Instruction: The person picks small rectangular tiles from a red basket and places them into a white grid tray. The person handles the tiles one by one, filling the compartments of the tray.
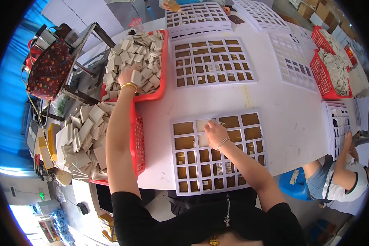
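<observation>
White table (291, 127) fills the middle of the room, with blue curtains (8, 102) off to its left. From where I stand, the person's left hand (128, 76) dips into a red basket (165, 57) heaped with white tiles (129, 48); its fingers bend down against one tile, though I can't tell whether they grip it. Another red basket (139, 141) of tiles sits beside the left forearm. Right in front of the body lies a frame (195, 135) with brown-backed cells. Its upper part holds two white tiles, and the right hand (213, 130) rests bunched fingertips on the farther one; I can't see whether they pinch it.
</observation>
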Demonstrator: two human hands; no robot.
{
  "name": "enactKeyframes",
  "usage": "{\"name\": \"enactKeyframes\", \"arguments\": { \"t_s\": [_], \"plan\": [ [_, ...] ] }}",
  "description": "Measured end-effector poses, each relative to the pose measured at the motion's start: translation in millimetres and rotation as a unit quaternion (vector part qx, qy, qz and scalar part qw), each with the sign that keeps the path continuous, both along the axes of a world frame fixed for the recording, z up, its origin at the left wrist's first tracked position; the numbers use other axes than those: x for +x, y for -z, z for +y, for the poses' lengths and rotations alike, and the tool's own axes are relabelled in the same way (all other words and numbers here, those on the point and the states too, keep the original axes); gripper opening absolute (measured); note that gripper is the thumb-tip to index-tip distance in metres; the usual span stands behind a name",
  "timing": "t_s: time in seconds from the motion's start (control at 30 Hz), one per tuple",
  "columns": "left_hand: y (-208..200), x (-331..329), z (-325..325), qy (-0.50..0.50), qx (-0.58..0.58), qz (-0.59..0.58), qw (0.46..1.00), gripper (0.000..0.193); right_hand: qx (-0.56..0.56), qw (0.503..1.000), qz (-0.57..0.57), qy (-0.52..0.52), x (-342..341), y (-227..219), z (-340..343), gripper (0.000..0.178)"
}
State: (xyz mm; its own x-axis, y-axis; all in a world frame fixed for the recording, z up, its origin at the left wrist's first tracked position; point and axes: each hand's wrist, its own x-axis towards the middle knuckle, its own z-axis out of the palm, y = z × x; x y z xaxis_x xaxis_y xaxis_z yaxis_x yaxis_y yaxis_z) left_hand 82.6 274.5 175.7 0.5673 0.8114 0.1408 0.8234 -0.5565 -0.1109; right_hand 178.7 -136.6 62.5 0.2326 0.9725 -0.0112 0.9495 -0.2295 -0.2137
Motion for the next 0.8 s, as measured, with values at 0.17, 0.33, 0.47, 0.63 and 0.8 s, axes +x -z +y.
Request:
{"name": "enactKeyframes", "arguments": {
  "t_s": [0.17, 0.33, 0.47, 0.63, 0.8],
  "plan": [
    [-12, -3, -32, 0.109, 0.237, 0.061, 0.963, 0.022, -0.018, 1.0, 0.017, 0.003, 0, -5, -1, 0.039],
    [-24, -2, -51, 0.026, 0.124, -0.259, 0.958, 0.034, -0.025, 0.999, 0.019, 0.007, 0, -2, -2, 0.038],
    [-29, 20, -96, 0.03, -0.282, -0.582, 0.763, 0.039, -0.019, 0.999, 0.042, 0.003, 5, 0, -4, 0.038],
    [-12, 15, -226, 0.014, -0.657, -0.59, 0.47, 0.038, 0.121, 0.827, 0.532, 0.138, 37, -7, -9, 0.032],
    [31, -30, -314, -0.028, -0.724, -0.547, 0.42, 0.047, 0.306, 0.736, 0.6, 0.067, 18, -56, -35, 0.035]
  ]
}}
